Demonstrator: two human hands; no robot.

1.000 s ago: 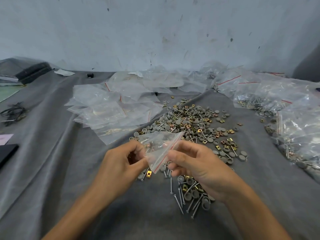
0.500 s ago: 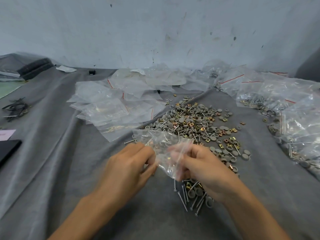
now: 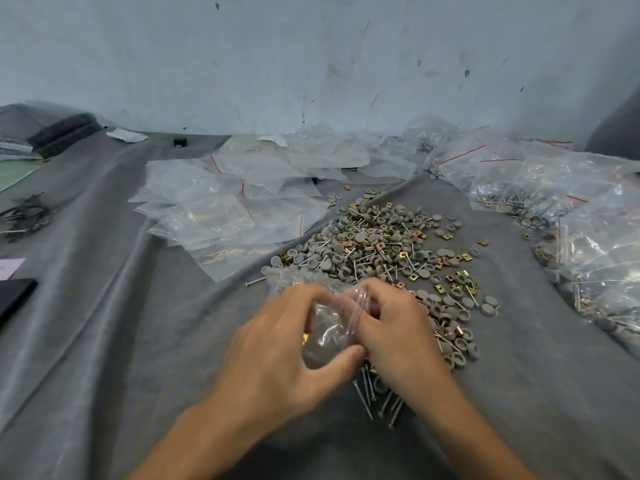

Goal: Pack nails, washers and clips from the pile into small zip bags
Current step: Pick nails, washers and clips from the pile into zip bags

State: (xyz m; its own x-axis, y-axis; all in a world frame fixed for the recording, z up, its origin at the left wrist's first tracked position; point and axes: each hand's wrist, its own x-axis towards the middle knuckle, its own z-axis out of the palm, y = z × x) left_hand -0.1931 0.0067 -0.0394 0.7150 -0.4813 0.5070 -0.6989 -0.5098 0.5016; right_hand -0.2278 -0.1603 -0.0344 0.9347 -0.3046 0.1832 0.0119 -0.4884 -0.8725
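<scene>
Fingers of left hand (image 3: 277, 351) and right hand (image 3: 398, 336) pinch the zip bag (image 3: 327, 323) over the pile (image 3: 381, 244) edge, cloth (image 3: 138, 341) leftward.

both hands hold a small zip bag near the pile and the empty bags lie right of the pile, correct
Not quite. The head view shows the empty bags left of the pile. The left hand and right hand do hold the small zip bag.

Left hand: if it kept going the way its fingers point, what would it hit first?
The left hand grips the zip bag; past that, probably the right hand, though depth is unclear.
</scene>
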